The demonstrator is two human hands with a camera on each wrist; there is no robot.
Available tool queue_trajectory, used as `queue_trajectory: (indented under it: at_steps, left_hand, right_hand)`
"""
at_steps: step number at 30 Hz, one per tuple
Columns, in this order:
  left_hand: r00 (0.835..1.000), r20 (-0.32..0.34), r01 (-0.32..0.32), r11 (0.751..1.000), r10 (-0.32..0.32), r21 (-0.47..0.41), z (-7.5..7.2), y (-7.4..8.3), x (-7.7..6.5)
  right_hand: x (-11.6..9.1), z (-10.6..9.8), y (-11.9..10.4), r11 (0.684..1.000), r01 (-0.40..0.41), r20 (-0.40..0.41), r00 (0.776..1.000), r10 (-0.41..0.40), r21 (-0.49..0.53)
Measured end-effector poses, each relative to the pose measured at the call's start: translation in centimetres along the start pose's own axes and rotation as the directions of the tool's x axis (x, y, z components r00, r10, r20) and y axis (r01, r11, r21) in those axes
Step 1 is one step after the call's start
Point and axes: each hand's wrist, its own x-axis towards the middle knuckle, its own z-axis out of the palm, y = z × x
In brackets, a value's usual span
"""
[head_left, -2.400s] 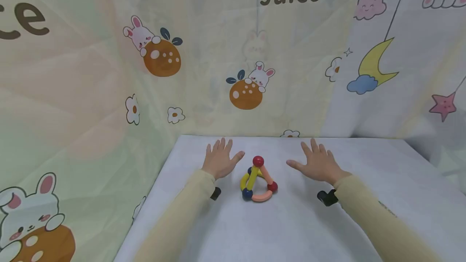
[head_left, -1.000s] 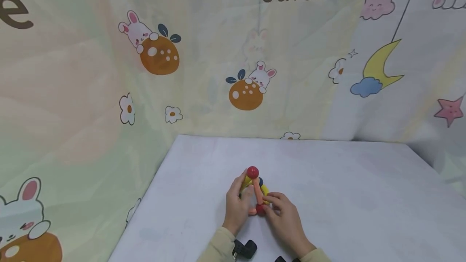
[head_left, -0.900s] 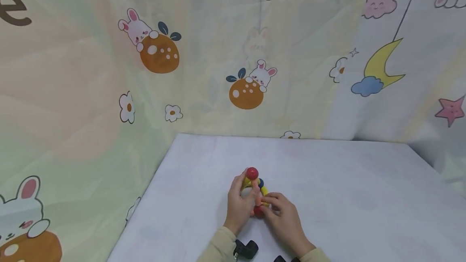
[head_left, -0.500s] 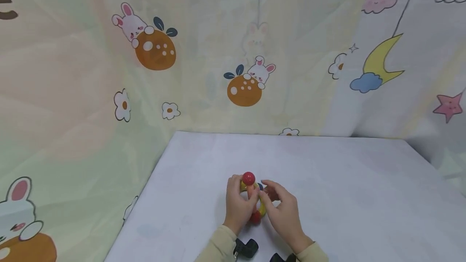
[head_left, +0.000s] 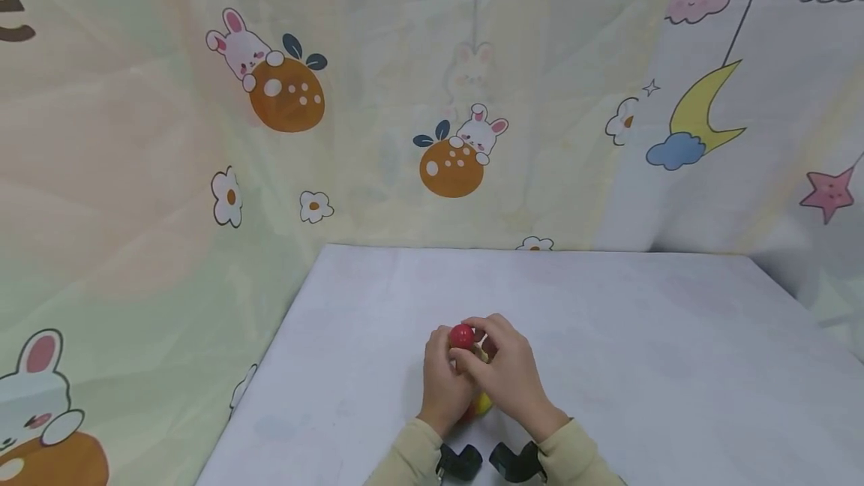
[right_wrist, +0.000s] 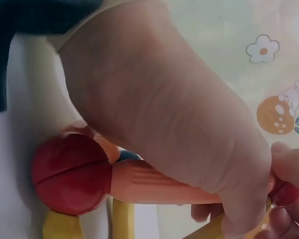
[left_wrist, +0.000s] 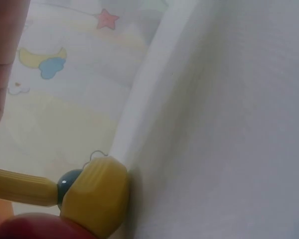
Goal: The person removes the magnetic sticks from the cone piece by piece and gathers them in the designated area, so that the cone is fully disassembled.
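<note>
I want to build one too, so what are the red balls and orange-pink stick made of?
The red balls are probably hard, smooth plastic: they shine softly, and one shows a seam. The orange-pink stick looks like satiny plastic too, with neat ridges, though painted wood is possible.

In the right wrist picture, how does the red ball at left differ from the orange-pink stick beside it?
The red ball is round, while the orange-pink stick is long. The ball is deep red; the stick is paler. The ball has one dark seam line across it, and the stick has several fine ridges. The stick's far end is covered by the right hand; the ball shows almost whole. They share a contact: the two touch.
</note>
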Motion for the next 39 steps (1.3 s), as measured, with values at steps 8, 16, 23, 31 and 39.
queue_trajectory:
  at_steps: [8, 16, 23, 31, 39]
  left_hand:
    - [0.997, 0.036, 0.073, 0.996, -0.071, -0.054, -0.1, 0.1, 0.0]
    - [0.990, -0.033, 0.139, 0.989, -0.141, -0.043, -0.4, -0.2, 0.4]
    - [0.988, -0.062, 0.139, 0.990, -0.139, -0.008, -0.4, -0.6, 0.5]
    - [0.987, -0.040, 0.153, 0.988, -0.154, -0.011, -0.4, -1.0, 0.5]
    - [0.980, -0.009, 0.199, 0.980, -0.199, 0.010, -0.6, -1.1, 0.5]
  right_hand:
    - [-0.3, -0.1, 0.2, 0.969, -0.180, 0.093, 0.982, 0.166, 0.169]
    - [0.1, -1.8, 2.7, 0.875, -0.388, 0.031, 0.917, 0.397, 0.291]
    - [0.4, -3.5, 9.0, 0.821, -0.564, 0.094, 0.826, 0.556, 0.089]
    - [2.7, -4.9, 14.5, 0.846, -0.528, 0.102, 0.840, 0.532, -0.068]
    - [5.0, -3.8, 16.3, 0.857, -0.500, 0.133, 0.848, 0.514, -0.126]
